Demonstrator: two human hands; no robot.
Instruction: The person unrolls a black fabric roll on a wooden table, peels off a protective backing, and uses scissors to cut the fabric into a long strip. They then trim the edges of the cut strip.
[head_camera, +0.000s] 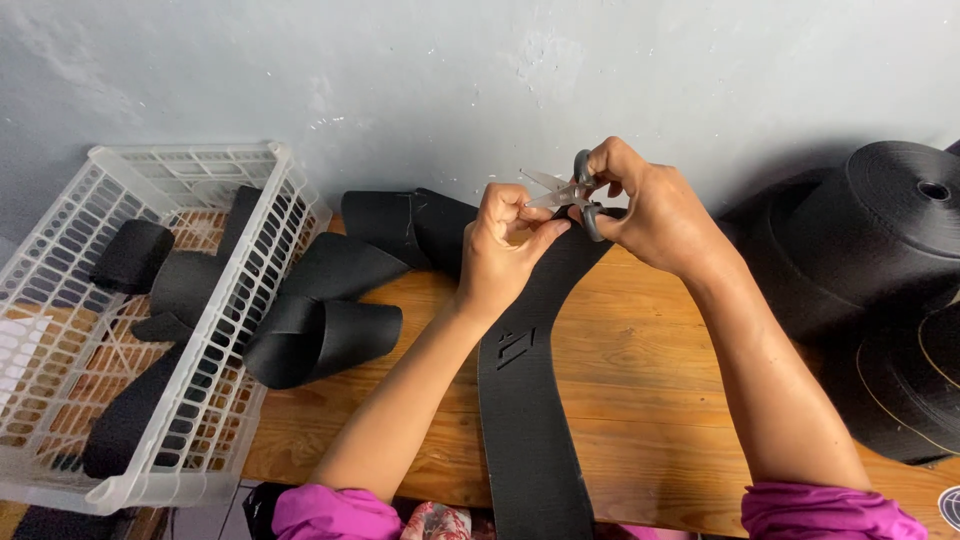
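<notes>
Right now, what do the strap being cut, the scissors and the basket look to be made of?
Strap: apparently woven black webbing, matte, fine ribbed texture.
Scissors: shiny bare metal blades, grey handles that look plastic.
Basket: white moulded plastic, slotted lattice walls.

Small sewing workshop: big webbing rolls (880, 250), cut-strap basket (150, 300), wooden bench (640, 370).
</notes>
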